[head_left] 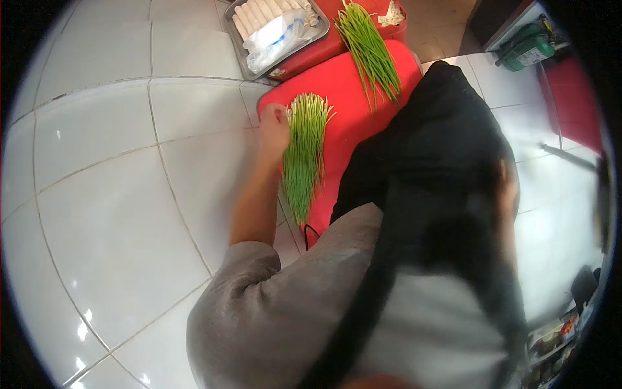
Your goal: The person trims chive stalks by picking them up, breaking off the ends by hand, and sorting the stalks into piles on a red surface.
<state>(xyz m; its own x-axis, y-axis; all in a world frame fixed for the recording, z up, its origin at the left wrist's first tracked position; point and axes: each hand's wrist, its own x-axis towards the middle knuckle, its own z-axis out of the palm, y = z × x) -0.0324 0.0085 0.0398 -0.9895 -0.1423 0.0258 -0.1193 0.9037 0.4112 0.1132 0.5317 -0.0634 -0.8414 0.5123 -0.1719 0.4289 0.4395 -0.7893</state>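
A bundle of long green stalks with pale ends [304, 152] lies on the left part of a red surface [350, 129]. Beside its pale ends is my left hand [275, 124], with its fingers curled; whether they pinch anything is too small to make out. A second bundle of green stalks [370, 52] lies farther back on the red surface, its pale ends pointing away. My right hand [506, 188] rests at the right side of the dark cloth over my legs, blurred and partly hidden, so its fingers cannot be made out.
Behind the red surface, a metal tray [245, 61] holds pale rolls [259, 16] and a white plastic bag [275, 42]. White tiled wall [97, 129] stands close on the left. A green cylinder [528, 52] is at the back right, and shelved items [557, 334] are at the lower right.
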